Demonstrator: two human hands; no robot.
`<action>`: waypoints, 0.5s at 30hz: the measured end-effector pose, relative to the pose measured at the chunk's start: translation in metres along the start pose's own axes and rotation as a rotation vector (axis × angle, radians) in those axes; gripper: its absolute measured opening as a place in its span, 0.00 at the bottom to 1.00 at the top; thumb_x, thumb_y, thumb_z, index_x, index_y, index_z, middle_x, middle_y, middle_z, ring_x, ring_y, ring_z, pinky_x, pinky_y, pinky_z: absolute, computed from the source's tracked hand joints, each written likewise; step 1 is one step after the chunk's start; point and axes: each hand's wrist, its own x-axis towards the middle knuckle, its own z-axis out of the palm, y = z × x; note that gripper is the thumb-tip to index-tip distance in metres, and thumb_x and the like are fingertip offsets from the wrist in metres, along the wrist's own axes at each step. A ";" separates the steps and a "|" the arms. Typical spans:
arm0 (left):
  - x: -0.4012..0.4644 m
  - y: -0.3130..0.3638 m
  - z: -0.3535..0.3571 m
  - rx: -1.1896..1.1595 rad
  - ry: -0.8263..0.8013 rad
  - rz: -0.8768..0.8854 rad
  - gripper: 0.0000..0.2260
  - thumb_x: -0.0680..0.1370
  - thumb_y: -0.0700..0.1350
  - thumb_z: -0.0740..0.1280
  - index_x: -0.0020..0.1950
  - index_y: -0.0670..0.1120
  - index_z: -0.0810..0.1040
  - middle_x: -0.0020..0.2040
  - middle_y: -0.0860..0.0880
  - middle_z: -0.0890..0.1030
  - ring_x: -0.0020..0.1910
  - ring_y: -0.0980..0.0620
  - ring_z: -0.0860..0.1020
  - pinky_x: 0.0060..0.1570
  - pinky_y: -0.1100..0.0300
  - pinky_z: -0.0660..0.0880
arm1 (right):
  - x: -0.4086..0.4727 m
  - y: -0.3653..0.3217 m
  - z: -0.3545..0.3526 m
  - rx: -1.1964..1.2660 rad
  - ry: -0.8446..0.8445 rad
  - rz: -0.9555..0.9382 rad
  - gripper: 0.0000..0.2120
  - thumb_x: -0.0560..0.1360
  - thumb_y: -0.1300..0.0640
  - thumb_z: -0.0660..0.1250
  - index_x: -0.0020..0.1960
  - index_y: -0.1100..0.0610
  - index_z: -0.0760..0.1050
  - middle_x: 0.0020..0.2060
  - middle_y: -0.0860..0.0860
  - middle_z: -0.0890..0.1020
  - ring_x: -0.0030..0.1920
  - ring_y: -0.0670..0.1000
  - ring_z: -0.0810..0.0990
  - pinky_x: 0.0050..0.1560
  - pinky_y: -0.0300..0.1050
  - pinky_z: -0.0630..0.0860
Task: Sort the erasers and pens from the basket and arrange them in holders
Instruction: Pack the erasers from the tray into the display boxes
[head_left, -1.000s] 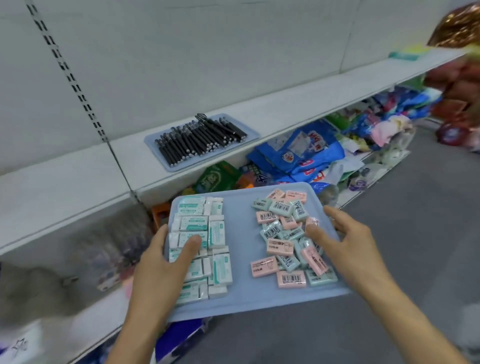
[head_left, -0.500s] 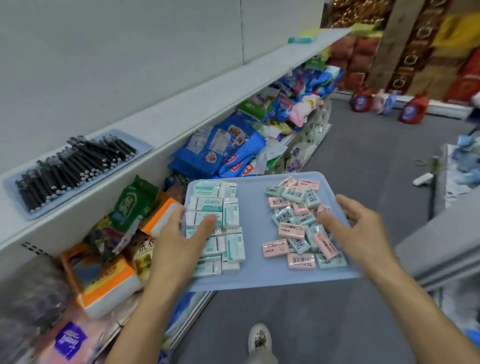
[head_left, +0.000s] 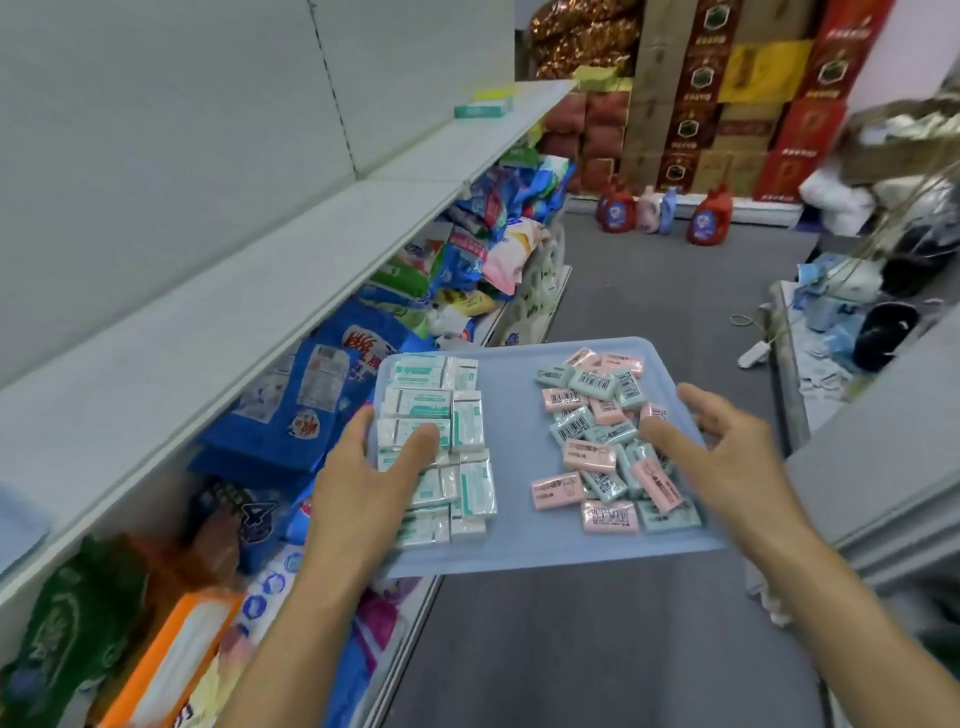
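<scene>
I carry a pale blue tray (head_left: 514, 551) in front of me above the aisle floor. White-and-green wrapped erasers (head_left: 423, 402) lie in rows on its left half. A loose heap of pink and mint erasers (head_left: 602, 441) covers its right half. My left hand (head_left: 363, 483) grips the tray's left edge, thumb lying on the white erasers. My right hand (head_left: 727, 457) grips the right edge, thumb over the coloured heap. The fingers under the tray are hidden. No pens are in view.
A long white shelf (head_left: 249, 291) runs along the left, with bagged goods (head_left: 322, 389) packed beneath it. Stacked red and yellow cartons (head_left: 737, 93) and detergent bottles (head_left: 709, 215) stand at the aisle's far end. A grey counter (head_left: 883, 447) with clutter sits on the right.
My view has swung right along the aisle; the tray of black pens on the shelf has left the frame. Both hands keep the same hold on the eraser tray.
</scene>
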 end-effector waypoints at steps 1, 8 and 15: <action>0.016 0.003 0.007 -0.001 -0.010 0.005 0.12 0.65 0.68 0.68 0.47 0.78 0.71 0.47 0.66 0.82 0.47 0.59 0.83 0.51 0.48 0.79 | 0.015 -0.001 0.000 0.005 0.017 0.004 0.34 0.69 0.44 0.74 0.72 0.51 0.69 0.60 0.49 0.80 0.52 0.46 0.82 0.47 0.49 0.81; 0.124 0.027 0.064 -0.023 -0.063 0.013 0.21 0.67 0.67 0.67 0.57 0.63 0.75 0.48 0.62 0.84 0.44 0.58 0.84 0.49 0.46 0.80 | 0.133 -0.003 -0.004 -0.029 0.053 -0.018 0.34 0.70 0.46 0.74 0.73 0.51 0.68 0.54 0.43 0.78 0.41 0.29 0.79 0.29 0.28 0.73; 0.232 0.060 0.138 -0.075 -0.025 0.018 0.22 0.66 0.66 0.69 0.58 0.62 0.76 0.49 0.60 0.84 0.44 0.56 0.84 0.48 0.45 0.80 | 0.274 -0.008 -0.021 -0.050 0.000 -0.036 0.32 0.70 0.42 0.73 0.71 0.49 0.70 0.61 0.47 0.79 0.54 0.46 0.81 0.49 0.51 0.82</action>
